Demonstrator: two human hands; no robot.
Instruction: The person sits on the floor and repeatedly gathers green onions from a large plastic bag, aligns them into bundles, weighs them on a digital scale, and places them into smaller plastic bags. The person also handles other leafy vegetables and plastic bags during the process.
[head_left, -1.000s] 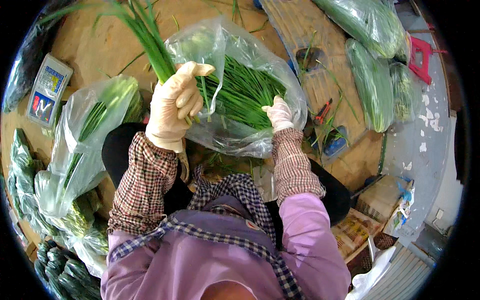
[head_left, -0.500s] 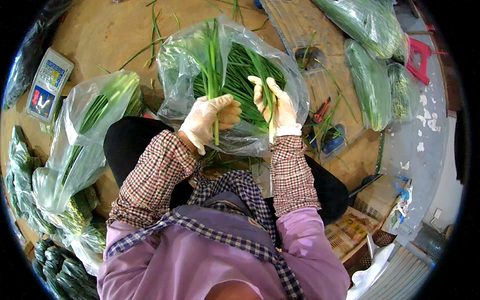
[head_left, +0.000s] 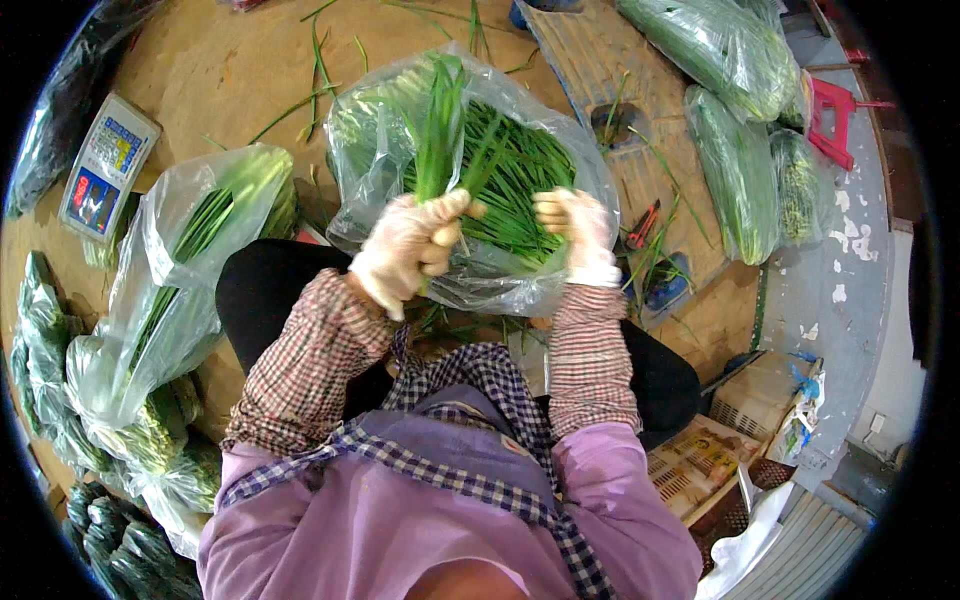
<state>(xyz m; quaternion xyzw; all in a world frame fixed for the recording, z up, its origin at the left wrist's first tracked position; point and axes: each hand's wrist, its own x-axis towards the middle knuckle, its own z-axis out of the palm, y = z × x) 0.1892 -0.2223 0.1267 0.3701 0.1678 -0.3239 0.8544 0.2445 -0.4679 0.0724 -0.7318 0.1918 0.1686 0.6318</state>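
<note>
My left hand, in a thin whitish glove, is closed around a bunch of green chives. Their leaves stick up above the fist, and a few more blades fan out to its right. To the right, my gloved right hand has its fingers curled in; whatever they hold, if anything, cannot be made out. Beneath both hands lies a large clear plastic bag, its mouth spread wide. Inside it is a thick heap of chives, lying slantwise, with paler stalks showing through the plastic at the left.
A digital scale stands at the left, beside an open bag of chives. Filled vegetable bags lie at the right near a pink-red tool. Red-handled cutters rest among loose blades. A crate sits lower right.
My right hand has moved slightly right and down, and its fingers have curled in; the stalk it held no longer shows there. My left hand still grips its bunch, which now looks fuller.
</note>
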